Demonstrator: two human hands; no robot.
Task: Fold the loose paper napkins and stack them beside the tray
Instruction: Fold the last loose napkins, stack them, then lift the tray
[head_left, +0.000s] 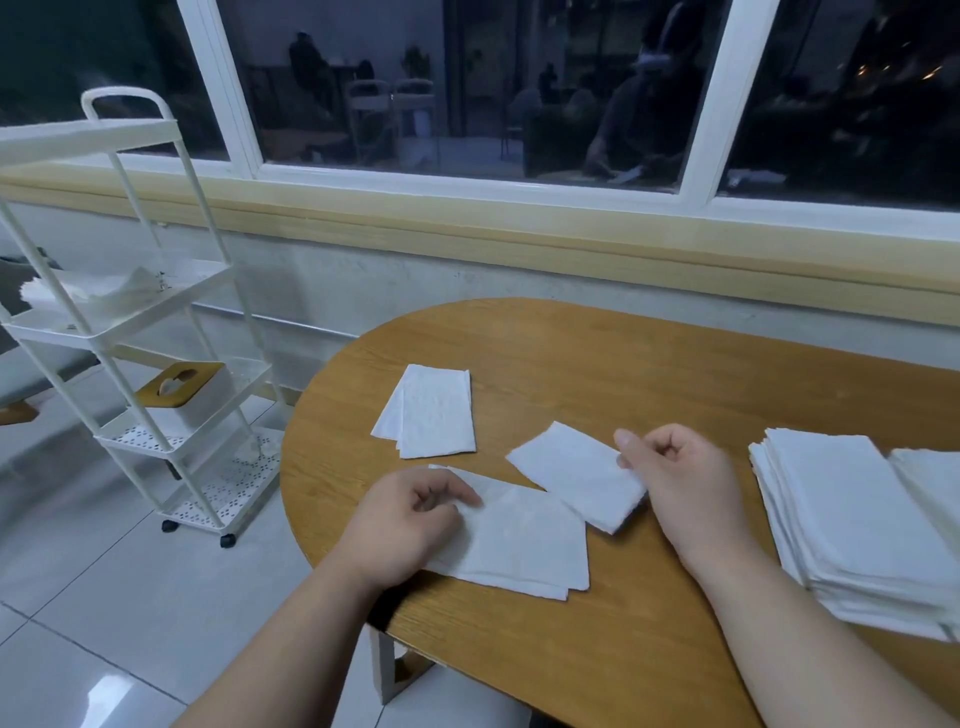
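On the wooden surface (649, 358) the right hand (680, 483) pinches the right edge of a small folded napkin (574, 475) between thumb and fingers. This napkin lies tilted, and its lower corner overlaps a large napkin (524, 540) near the front edge. The left hand (410, 525) rests on the left part of the large napkin, its fingers curled onto the paper. Further back lies a folded pair of napkins (428, 413). A thick napkin stack (852, 525) sits at the right. A white cart (156, 322) stands on the floor at the left.
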